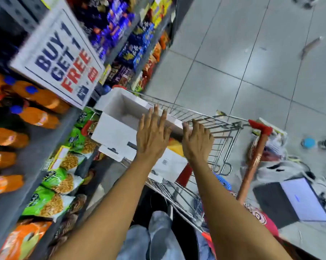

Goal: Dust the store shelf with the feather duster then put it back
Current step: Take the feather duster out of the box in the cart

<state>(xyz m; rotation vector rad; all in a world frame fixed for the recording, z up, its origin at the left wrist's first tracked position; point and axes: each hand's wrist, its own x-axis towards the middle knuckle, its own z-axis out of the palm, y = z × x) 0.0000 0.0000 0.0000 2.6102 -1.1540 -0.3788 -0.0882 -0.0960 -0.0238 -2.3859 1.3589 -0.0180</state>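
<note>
Both hands are stretched out over a cart, and neither holds anything. Left hand (151, 135) has its fingers spread flat above a white box (119, 126) in the cart (210, 121). Right hand (196, 142) has its fingers bent down a little, close to the cart's wire rim; I cannot tell if it touches. No feathers show anywhere. An orange stick with a red top (255, 162) leans on the right side of the cart, and that may be the duster, but I cannot tell for sure. It stands just right of the right hand, easy to reach. My guess is the hands are going for it, or have just put it back. On the left is the shelf (51, 136), full of orange bottles (36, 117) and green snack bags (53, 181), with a sale sign (61, 59) hung in front.
</note>
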